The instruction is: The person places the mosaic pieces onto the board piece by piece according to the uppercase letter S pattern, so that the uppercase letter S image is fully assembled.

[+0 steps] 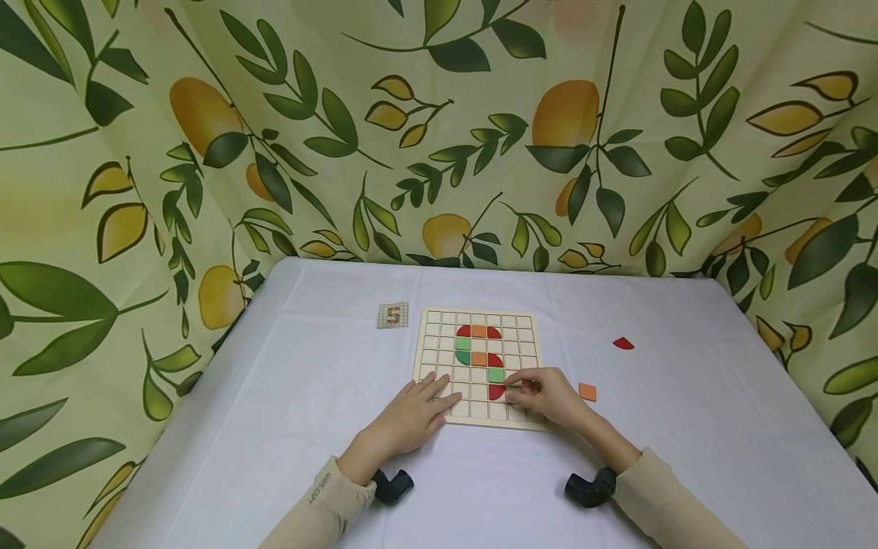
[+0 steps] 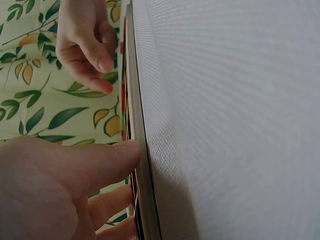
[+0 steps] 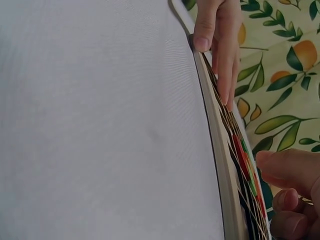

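A wooden grid board point(image 1: 439, 320) lies on the white table, with red, orange and green pieces set in a curved figure. My left hand point(image 1: 414, 415) rests on the board's near left part, fingers spread; in the left wrist view its thumb point(image 2: 112, 162) touches the board's side edge. Over the lower right of the figure is my right hand point(image 1: 549, 395), its bent index finger and thumb close to a red rounded piece point(image 1: 496, 393) in a cell. Both wrist views show a gap between that thumb and index finger, with no piece seen there.
Right of the board lie an orange square point(image 1: 587, 392) and a red quarter-round piece point(image 1: 623, 343). A small card point(image 1: 393, 315) with a similar figure on a grid is at the board's upper left. Behind the table hangs a leaf-patterned curtain point(image 1: 480, 152).
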A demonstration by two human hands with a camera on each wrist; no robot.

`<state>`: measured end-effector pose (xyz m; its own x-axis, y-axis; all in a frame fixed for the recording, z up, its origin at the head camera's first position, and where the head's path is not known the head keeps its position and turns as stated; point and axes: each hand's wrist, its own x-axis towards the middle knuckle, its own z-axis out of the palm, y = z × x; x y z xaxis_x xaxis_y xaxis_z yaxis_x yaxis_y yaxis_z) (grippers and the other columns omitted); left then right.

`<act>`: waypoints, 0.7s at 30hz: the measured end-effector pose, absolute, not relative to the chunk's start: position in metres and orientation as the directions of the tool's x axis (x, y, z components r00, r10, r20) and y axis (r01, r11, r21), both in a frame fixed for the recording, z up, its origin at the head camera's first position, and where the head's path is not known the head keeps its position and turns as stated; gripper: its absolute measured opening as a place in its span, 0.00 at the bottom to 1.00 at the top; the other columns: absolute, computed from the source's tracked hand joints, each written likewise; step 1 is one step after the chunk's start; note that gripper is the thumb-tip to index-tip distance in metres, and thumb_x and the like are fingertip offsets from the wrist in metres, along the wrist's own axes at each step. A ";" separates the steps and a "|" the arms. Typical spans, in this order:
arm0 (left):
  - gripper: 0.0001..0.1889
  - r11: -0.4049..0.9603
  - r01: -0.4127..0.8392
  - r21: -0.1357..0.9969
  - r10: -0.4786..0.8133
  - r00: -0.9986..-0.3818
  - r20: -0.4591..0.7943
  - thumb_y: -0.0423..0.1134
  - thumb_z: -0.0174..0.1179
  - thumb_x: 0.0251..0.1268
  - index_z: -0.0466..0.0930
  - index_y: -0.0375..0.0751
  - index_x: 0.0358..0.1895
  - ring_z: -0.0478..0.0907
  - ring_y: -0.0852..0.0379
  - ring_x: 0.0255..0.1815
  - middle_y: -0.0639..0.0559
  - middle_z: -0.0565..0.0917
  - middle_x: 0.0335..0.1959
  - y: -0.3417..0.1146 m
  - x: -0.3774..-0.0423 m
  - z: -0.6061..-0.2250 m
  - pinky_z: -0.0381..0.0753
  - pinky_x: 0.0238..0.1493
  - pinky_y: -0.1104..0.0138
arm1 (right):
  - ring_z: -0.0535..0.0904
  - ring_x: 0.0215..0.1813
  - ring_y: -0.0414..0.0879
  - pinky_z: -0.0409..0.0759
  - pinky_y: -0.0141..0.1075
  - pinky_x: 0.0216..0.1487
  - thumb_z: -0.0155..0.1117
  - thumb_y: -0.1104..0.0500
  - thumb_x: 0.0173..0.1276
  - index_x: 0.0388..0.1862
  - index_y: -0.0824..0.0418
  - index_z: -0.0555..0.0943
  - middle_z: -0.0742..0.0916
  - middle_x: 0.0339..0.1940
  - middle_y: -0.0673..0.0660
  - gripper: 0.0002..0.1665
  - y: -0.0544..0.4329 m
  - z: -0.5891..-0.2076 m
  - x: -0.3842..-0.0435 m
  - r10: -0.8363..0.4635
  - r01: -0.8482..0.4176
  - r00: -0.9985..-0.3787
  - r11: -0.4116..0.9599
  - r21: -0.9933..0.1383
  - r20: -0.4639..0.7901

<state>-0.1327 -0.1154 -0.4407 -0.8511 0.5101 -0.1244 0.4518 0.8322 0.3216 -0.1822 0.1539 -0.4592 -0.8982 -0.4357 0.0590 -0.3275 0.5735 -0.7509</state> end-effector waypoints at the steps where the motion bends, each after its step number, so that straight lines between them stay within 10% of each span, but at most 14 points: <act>1: 0.22 0.832 0.452 0.321 0.510 -0.851 -0.125 0.42 0.47 0.75 0.67 0.54 0.70 0.55 0.44 0.79 0.47 0.61 0.77 -0.115 -0.133 -0.441 0.58 0.78 0.46 | 0.65 0.23 0.31 0.63 0.23 0.22 0.71 0.59 0.59 0.38 0.60 0.86 0.74 0.19 0.46 0.09 0.154 -0.460 -0.182 -0.435 -0.326 -0.899 0.578 -0.748 0.056; 21: 0.22 0.833 0.458 0.310 0.512 -0.851 -0.119 0.43 0.47 0.75 0.67 0.54 0.70 0.55 0.44 0.79 0.47 0.61 0.77 -0.115 -0.133 -0.441 0.59 0.77 0.46 | 0.64 0.22 0.32 0.63 0.23 0.22 0.71 0.57 0.59 0.45 0.61 0.85 0.73 0.19 0.46 0.16 0.158 -0.462 -0.180 -0.468 -0.336 -0.884 0.616 -0.712 0.013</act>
